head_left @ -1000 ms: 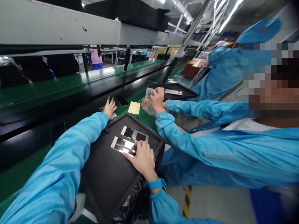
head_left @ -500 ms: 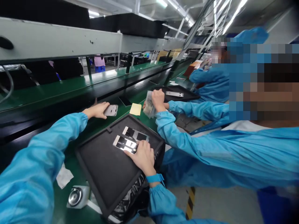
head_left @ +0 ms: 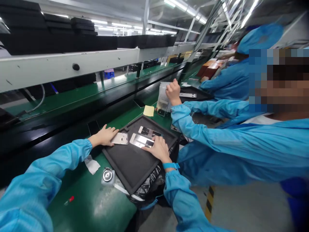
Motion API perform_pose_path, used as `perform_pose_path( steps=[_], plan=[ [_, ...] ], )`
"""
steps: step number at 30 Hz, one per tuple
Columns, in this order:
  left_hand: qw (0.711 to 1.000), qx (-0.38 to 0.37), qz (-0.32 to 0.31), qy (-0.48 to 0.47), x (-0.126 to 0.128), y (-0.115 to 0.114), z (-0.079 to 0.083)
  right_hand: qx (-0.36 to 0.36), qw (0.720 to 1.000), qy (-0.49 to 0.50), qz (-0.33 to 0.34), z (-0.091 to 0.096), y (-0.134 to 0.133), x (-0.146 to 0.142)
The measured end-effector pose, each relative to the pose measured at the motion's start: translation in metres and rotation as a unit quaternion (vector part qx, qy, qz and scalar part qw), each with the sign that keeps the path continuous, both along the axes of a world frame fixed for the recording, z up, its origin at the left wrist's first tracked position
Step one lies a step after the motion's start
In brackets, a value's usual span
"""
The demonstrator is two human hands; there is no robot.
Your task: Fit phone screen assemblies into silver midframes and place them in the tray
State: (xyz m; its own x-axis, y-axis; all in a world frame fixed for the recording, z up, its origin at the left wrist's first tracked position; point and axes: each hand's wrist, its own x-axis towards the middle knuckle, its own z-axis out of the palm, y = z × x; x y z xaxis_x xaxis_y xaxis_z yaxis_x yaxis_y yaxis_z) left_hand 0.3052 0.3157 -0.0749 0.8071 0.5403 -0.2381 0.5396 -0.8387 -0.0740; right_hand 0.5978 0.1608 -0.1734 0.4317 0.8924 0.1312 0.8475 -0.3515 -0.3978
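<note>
Our left hand [head_left: 105, 136] – grip closed on one end of silver phone shell [head_left: 120, 138], which sits over upper left edge of black tray [head_left: 131, 164]; can't tell if shell touches tray. Our right hand [head_left: 159, 149] – grip grasping right end of shiny phone panel [head_left: 141, 140] at tray's far part. Second panel [head_left: 151, 131] lies just behind it. On green table [head_left: 91, 199] we see yellow note [head_left: 148, 111] beyond tray, crumpled tissue [head_left: 92, 166] and metal-topped bottle [head_left: 108, 175] left of it. Co-worker's hand [head_left: 173, 91] at clear bag [head_left: 162, 98].
</note>
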Motion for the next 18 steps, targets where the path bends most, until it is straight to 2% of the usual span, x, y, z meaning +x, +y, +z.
perform_pose_path(
  steps=[6,11,15,18],
  plan=[
    [0.996,-0.035,0.028,-0.081,-0.053,0.015,-0.01,0.072,0.988,0.139,0.005,-0.009,-0.003,0.01],
    [0.974,-0.069,0.022,-0.214,-0.071,0.025,-0.018,0.107,0.975,0.194,0.02,-0.002,-0.002,0.013],
    [0.927,-0.076,0.027,-0.367,-0.082,0.024,-0.011,0.124,0.958,0.253,0.047,0.014,-0.008,0.009],
    [0.863,-0.072,0.056,-0.497,-0.098,0.018,-0.004,0.151,0.943,0.292,0.049,0.034,-0.012,0.0]
  ],
)
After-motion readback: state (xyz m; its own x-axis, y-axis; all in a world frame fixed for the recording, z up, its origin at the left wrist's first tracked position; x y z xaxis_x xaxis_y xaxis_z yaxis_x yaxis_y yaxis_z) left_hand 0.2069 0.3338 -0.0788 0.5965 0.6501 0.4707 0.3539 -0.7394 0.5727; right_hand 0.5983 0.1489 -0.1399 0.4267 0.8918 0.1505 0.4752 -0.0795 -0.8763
